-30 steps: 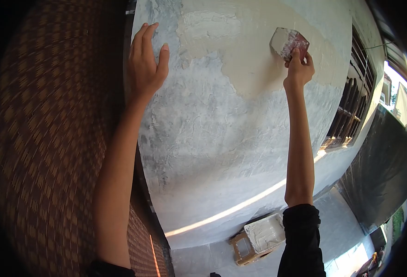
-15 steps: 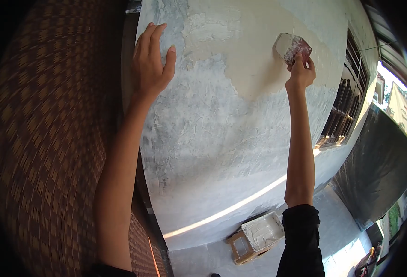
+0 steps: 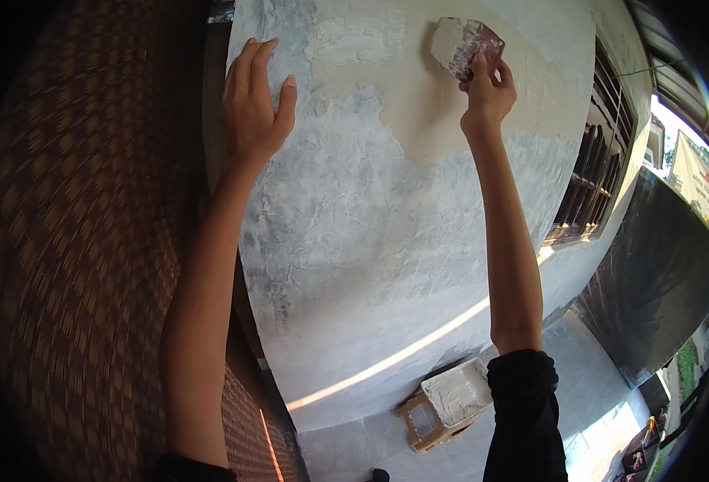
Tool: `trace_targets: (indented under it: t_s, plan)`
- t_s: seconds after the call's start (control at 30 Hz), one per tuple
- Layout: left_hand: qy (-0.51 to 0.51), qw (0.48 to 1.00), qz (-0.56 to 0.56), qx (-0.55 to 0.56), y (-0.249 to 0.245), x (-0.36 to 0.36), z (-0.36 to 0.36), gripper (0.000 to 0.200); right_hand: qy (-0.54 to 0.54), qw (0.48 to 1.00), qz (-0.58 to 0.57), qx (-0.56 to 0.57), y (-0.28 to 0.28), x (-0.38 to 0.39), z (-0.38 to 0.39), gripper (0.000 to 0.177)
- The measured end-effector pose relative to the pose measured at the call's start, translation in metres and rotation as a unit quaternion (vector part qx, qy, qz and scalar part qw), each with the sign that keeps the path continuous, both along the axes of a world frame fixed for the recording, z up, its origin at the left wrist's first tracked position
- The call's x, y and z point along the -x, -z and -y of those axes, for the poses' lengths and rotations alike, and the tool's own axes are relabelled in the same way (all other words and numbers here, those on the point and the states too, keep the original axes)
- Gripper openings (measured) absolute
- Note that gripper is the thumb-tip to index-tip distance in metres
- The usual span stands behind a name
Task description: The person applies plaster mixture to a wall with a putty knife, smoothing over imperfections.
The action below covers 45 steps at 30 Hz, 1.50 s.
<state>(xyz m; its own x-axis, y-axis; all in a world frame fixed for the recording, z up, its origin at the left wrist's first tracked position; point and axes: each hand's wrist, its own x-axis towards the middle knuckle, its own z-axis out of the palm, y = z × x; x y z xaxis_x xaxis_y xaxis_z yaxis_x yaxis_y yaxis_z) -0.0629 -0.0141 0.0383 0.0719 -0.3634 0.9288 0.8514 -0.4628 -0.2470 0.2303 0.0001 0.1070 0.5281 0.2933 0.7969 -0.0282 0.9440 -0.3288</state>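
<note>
My right hand (image 3: 489, 95) grips a reddish putty scraper (image 3: 468, 48) whose blade is smeared with off-white putty. The scraper is up against the wall (image 3: 354, 217), over a broad beige patch of fresh putty (image 3: 418, 120). Near the wall's left edge, my left hand (image 3: 256, 108) is raised with its fingers apart and nothing in it. Rougher, thicker putty strokes (image 3: 358, 38) show between the two hands. Below the patch, the wall surface is mottled grey and white.
On the tiled floor, a tray of white putty (image 3: 457, 392) rests on a brown stand (image 3: 422, 426). A woven brown panel (image 3: 89, 241) borders the left side. A barred window (image 3: 591, 161) is at right, with a dark sheet (image 3: 651, 273) beyond it.
My right hand has moved the scraper up and to the left across the putty patch. My left hand has stayed nearly in place, and the view has shifted slightly.
</note>
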Motion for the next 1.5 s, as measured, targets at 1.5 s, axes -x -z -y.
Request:
trace_targets:
  t_s: [1.5]
  plan:
    - [0.128, 0.980, -0.006, 0.150, 0.076, -0.078, 0.043, 0.055, -0.039, 0.989, -0.034, 0.135, 0.142, -0.110, 0.073, 0.037]
